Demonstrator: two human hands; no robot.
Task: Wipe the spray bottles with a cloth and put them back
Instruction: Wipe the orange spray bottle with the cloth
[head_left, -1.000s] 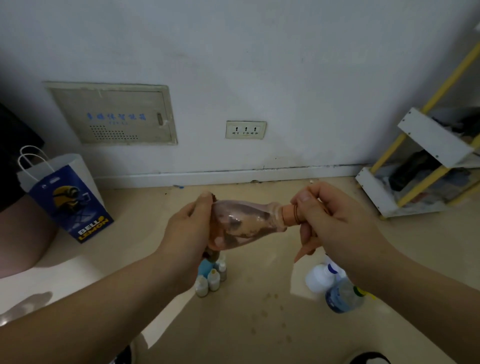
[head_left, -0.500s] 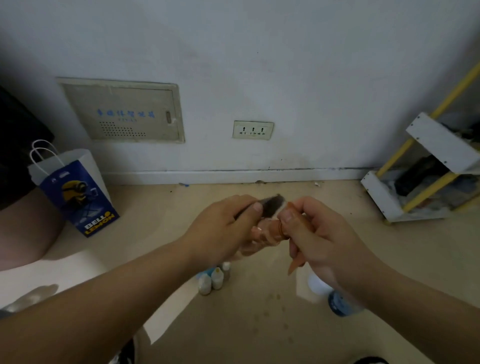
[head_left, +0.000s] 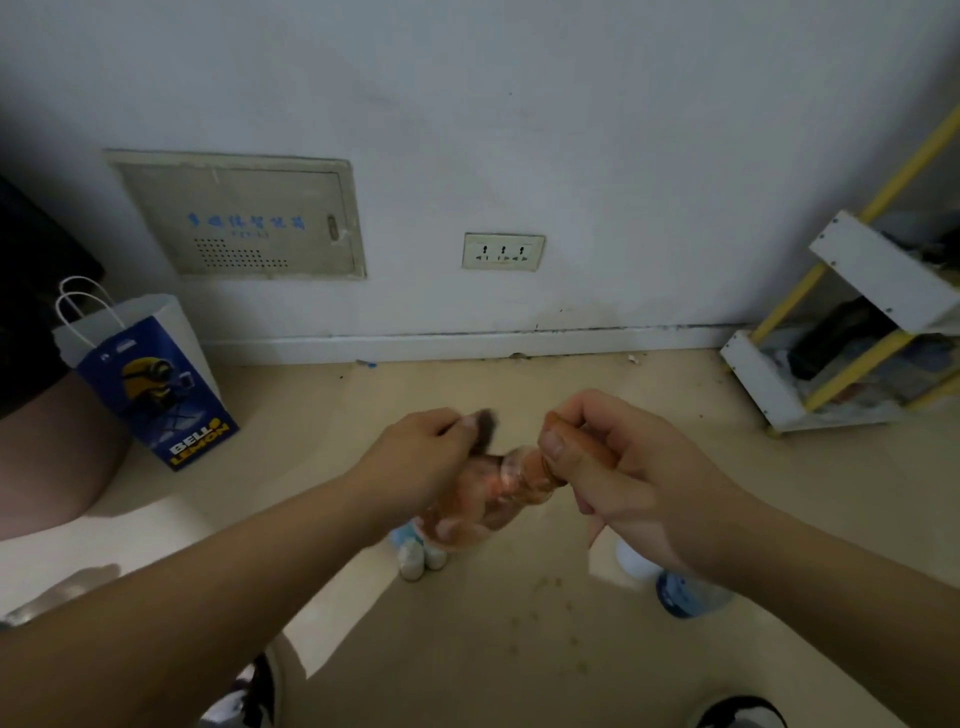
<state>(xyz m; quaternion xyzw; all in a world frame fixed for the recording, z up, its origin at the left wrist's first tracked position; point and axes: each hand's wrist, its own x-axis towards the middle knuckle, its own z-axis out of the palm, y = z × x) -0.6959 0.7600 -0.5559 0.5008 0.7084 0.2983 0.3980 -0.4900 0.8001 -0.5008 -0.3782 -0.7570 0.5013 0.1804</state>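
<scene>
A clear pinkish spray bottle with an orange head is held in the air over the floor, tilted with its base pointing down and left. My right hand grips the orange spray head, and the trigger sticks out below the fingers. My left hand pinches a small dark cloth against the bottle's body. On the floor below stand several small bottles, and a white and blue bottle is partly hidden under my right forearm.
A blue and white paper bag stands at the left by the wall. A white and yellow shelf rack holding clutter stands at the right. A wall socket and a panel are ahead. My shoes show at the bottom.
My left hand has slid the cloth from the bottle's base up toward its neck. The bottle has tipped from level to base-down, and both hands have dropped a little.
</scene>
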